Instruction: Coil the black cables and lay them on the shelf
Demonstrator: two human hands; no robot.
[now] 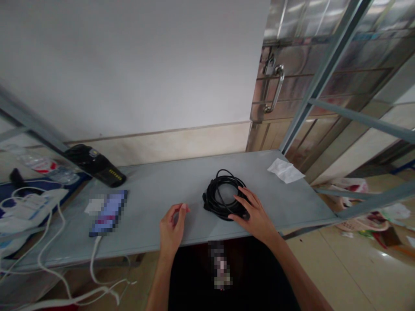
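A coiled black cable (212, 196) lies on the grey table (152, 185), partly beneath a spread right hand (255, 212).
That hand drapes open over the coil's right side without clasping it, seemingly to keep the loops together; the left hand (172, 225), loosely half-curled around nothing I can see, sits apart, left of the coil.

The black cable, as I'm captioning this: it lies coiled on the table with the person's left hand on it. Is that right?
Not quite: it is the right hand on the black cable, not the left. The head view shows the left hand apart from it. The cable does lie coiled on the table.
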